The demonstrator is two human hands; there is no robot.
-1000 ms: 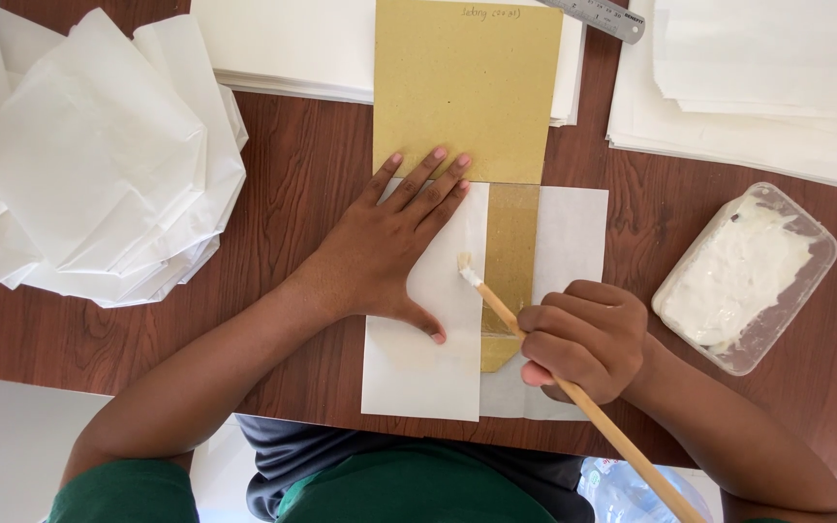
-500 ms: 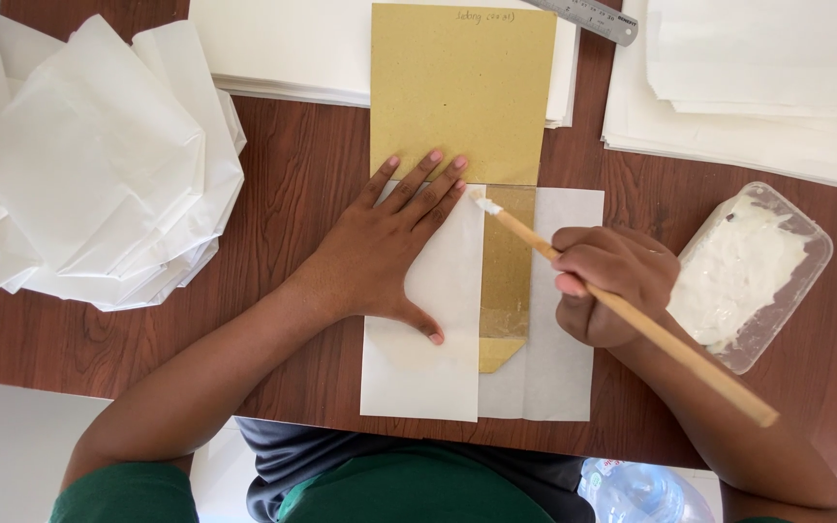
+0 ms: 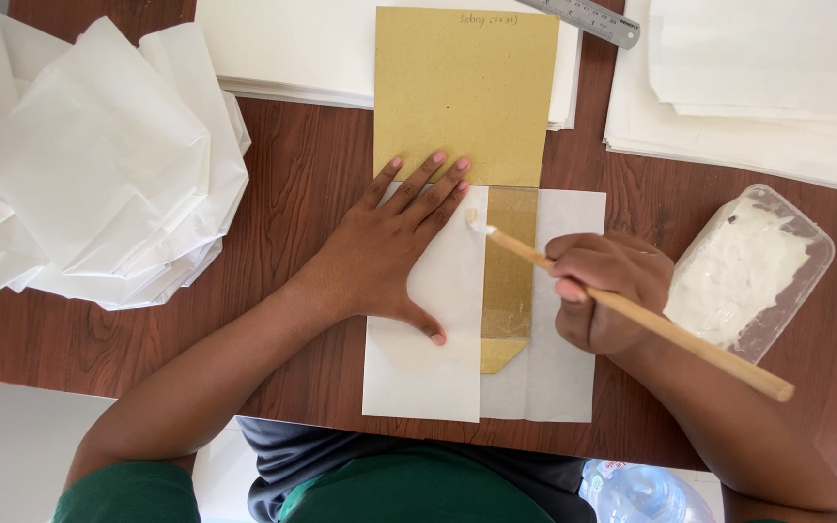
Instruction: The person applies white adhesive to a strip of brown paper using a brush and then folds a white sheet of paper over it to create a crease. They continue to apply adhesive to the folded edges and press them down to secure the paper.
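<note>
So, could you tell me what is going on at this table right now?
A person presses the left hand flat on a folded white paper sheet wrapped over a tan cardboard template. The right hand holds a wooden stick, its paste-coated tip at the fold's edge. An open tub of white paste sits to the right.

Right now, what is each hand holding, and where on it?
Right hand grips a wooden stick near its middle. Left hand holds nothing; it presses flat on the folded white paper.
</note>
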